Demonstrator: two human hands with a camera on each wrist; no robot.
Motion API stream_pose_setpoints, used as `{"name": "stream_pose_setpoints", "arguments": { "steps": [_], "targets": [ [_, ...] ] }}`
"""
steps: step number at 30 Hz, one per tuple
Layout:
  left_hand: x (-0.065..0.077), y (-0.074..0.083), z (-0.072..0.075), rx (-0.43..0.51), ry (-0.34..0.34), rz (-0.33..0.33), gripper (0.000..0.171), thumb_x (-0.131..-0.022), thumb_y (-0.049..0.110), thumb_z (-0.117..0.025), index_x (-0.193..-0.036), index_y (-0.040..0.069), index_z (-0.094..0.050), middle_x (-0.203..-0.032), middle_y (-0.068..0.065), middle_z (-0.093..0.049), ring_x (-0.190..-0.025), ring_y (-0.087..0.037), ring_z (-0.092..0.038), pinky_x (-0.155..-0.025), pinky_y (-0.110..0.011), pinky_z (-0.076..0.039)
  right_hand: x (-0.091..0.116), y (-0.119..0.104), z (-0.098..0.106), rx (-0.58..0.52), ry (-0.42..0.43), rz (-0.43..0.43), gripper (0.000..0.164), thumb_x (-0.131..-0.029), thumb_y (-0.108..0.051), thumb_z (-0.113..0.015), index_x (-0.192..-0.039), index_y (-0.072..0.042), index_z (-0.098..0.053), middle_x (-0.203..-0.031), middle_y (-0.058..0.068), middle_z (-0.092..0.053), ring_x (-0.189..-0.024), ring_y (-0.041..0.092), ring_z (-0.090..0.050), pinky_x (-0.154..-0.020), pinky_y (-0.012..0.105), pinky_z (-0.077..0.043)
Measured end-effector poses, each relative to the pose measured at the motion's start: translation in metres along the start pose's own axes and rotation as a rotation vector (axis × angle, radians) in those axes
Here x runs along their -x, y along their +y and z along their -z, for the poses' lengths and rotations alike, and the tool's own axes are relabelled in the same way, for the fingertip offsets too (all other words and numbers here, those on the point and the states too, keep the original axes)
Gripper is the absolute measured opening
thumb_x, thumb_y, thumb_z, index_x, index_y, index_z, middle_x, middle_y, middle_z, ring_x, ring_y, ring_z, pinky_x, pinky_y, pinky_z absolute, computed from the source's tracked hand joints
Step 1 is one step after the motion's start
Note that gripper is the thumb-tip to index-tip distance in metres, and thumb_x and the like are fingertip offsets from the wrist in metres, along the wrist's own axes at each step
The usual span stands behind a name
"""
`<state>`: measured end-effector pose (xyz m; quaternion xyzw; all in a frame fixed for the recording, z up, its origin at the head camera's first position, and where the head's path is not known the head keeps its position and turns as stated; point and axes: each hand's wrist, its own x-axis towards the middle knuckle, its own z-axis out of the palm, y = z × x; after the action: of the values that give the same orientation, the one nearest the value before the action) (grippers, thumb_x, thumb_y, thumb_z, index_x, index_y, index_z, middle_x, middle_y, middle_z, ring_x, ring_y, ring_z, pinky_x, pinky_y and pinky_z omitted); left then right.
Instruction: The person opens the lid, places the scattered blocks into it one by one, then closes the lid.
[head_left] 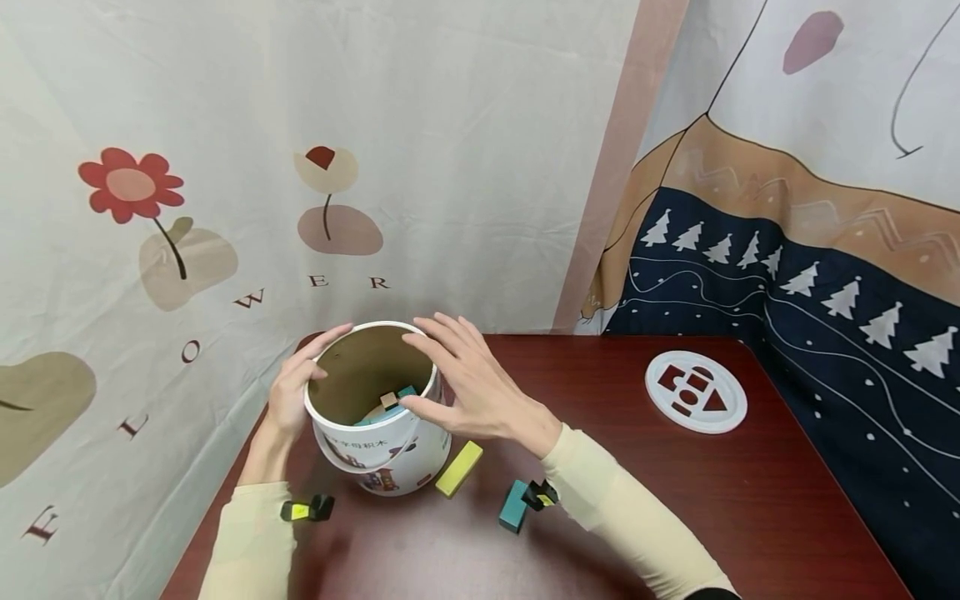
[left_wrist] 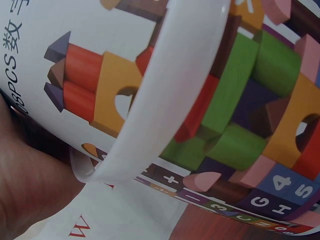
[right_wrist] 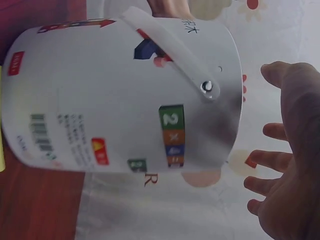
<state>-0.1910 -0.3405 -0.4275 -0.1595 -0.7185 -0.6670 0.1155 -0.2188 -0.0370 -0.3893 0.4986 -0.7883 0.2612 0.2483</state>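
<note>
A white bucket [head_left: 408, 454] with printed block pictures stands upright on the table, lid off and handle hanging down its front. Inside lie a few blocks, among them a light wooden one [head_left: 388, 401]. My left hand [head_left: 291, 392] grips the bucket's left rim, with the thumb over the edge; in the left wrist view its fingertips are out of sight. My right hand [head_left: 480, 379] is spread at the right rim, fingers extended and holding nothing; the right wrist view shows a gap between the hand [right_wrist: 285, 165] and the bucket wall [right_wrist: 120, 95].
A yellow block [head_left: 459, 469] lies beside the bucket's base, and a teal block [head_left: 513, 506] lies under my right wrist. Farther right, a white round lid [head_left: 678, 421] with shaped holes rests on the dark red table [head_left: 592, 392]. Printed curtains hang behind.
</note>
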Motion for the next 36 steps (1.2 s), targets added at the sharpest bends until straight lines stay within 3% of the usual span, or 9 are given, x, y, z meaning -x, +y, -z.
{"name": "stream_pose_setpoints", "arguments": {
  "steps": [11, 21, 36],
  "targets": [
    [0.001, 0.0, 0.0, 0.003, 0.004, 0.0, 0.072, -0.083, -0.014, -0.024, -0.151, -0.01, -0.045, -0.148, -0.018, -0.053, -0.126, -0.04, -0.048, -0.099, -0.029, -0.045, 0.064, 0.011, 0.006, -0.07, 0.004, -0.044, 0.077, -0.085, -0.046, -0.074, -0.148, -0.007, -0.054, -0.157, 0.012, -0.042, -0.148, 0.03, -0.026, -0.121, 0.055, -0.015],
    [0.0, 0.0, -0.001, -0.015, 0.01, -0.003, 0.072, -0.083, -0.014, -0.024, -0.151, -0.008, -0.047, -0.148, -0.018, -0.053, -0.126, -0.04, -0.048, -0.098, -0.029, -0.045, 0.11, 0.012, 0.007, -0.134, -0.032, -0.09, 0.073, -0.088, -0.044, -0.073, -0.151, -0.012, -0.052, -0.16, 0.004, -0.038, -0.147, 0.029, -0.027, -0.116, 0.056, -0.027],
    [0.0, 0.001, 0.0, -0.028, 0.005, -0.01, 0.072, -0.083, -0.014, -0.025, -0.151, -0.009, -0.046, -0.147, -0.019, -0.053, -0.125, -0.039, -0.05, -0.098, -0.028, -0.045, 0.171, 0.01, -0.004, -0.215, -0.18, -0.132, 0.066, -0.092, -0.047, -0.07, -0.15, -0.021, -0.052, -0.157, -0.002, -0.04, -0.144, 0.025, -0.033, -0.111, 0.053, -0.036]
  ]
}}
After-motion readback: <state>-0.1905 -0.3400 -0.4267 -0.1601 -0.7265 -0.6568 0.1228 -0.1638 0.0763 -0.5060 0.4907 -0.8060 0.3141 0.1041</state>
